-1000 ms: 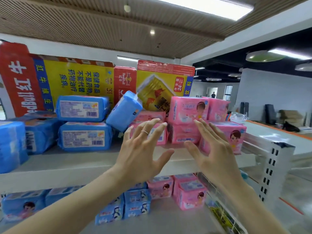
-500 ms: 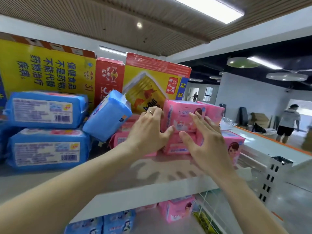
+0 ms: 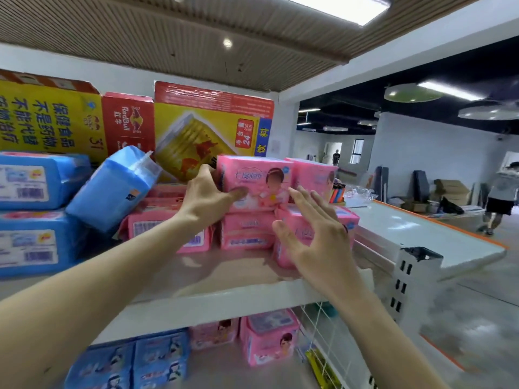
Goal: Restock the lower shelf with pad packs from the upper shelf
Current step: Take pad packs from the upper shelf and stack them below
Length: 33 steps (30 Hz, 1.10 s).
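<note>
**Grip on top pink pack point(image 3: 258, 183)**

On the upper shelf point(image 3: 224, 276) — the left hand point(image 3: 207, 197) grips the top pink pack, thumb across its front. The right hand point(image 3: 317, 240) is spread wide, holding nothing, just before a neighbouring pink pack point(image 3: 351, 220).

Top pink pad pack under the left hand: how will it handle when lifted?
The top pink pack probably squashes a little: soft, puffy film wrap. Glossy film may slip, so the left hand gripping its side seems wise. It sits on the pack beneath, which may shift.
</note>
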Tool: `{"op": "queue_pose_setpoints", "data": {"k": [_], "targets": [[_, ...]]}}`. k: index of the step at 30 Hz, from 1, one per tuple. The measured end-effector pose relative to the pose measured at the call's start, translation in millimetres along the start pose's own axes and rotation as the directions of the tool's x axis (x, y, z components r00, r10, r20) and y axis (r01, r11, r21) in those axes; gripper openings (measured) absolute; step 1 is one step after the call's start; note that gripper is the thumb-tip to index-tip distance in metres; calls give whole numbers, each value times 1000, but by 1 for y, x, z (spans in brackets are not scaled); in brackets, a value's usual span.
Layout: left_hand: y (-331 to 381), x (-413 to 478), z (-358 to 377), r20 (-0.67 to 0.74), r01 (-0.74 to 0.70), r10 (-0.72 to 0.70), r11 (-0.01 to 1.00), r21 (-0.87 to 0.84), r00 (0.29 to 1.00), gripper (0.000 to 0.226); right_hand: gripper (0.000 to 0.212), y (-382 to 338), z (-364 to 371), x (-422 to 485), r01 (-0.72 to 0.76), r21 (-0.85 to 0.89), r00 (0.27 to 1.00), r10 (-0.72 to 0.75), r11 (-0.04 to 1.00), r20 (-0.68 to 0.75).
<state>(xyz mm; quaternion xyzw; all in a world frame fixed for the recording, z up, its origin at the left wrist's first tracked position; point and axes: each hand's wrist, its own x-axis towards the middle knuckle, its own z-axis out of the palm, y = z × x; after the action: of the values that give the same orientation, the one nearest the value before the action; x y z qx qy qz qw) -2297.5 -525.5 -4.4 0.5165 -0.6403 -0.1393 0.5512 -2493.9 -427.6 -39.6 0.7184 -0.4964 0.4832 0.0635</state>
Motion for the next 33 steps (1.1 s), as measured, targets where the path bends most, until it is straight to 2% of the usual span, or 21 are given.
{"op": "queue_pose_setpoints", "data": {"k": [5, 9, 13, 17, 20, 22, 24, 27, 29, 31, 33], "targets": [[6, -27, -8, -199, -85, 88, 996, 25, 976, 53, 65, 24, -9, -19, 4, 106, 1000, -6, 994, 25], [10, -72, -27, -298, -102, 70, 991, -91, 952, 48, 72, 27, -7, -27, -2, 233, 998, -13, 973, 63], [18, -126, -50, -387, -202, 129, 967, -153, 913, 44, 85, 20, 10, -39, -4, 407, 998, -19, 913, 53], [13, -185, -72, -377, -173, 105, 973, -152, 920, 52, 84, 7, 22, -61, -21, 654, 996, -39, 756, 77], [-3, -231, -92, -314, -125, 56, 971, -205, 948, 58, 79, -2, 27, -90, 9, 780, 986, -134, 626, 96], [-14, -262, -100, -251, -82, 25, 972, -222, 968, 64, 64, -6, 28, -117, 80, 788, 969, -232, 611, 82], [-23, -291, -102, -183, -31, -12, 973, -231, 983, 57, 60, -7, 32, -148, 106, 777, 962, -261, 621, 78], [-52, -325, -97, -114, 90, -125, 957, -277, 986, 57, 64, -2, 52, -196, -42, 827, 963, -198, 560, 182], [-74, -342, -92, -87, 173, -210, 933, -315, 974, 54, 63, 0, 65, -222, -211, 830, 945, -110, 517, 309], [-94, -353, -85, -65, 254, -286, 918, -306, 956, 61, 63, 1, 75, -241, -343, 776, 908, -24, 529, 418], [-109, -362, -81, -59, 332, -366, 892, -306, 929, 66, 66, 2, 83, -255, -399, 736, 878, -4, 547, 479]]}}
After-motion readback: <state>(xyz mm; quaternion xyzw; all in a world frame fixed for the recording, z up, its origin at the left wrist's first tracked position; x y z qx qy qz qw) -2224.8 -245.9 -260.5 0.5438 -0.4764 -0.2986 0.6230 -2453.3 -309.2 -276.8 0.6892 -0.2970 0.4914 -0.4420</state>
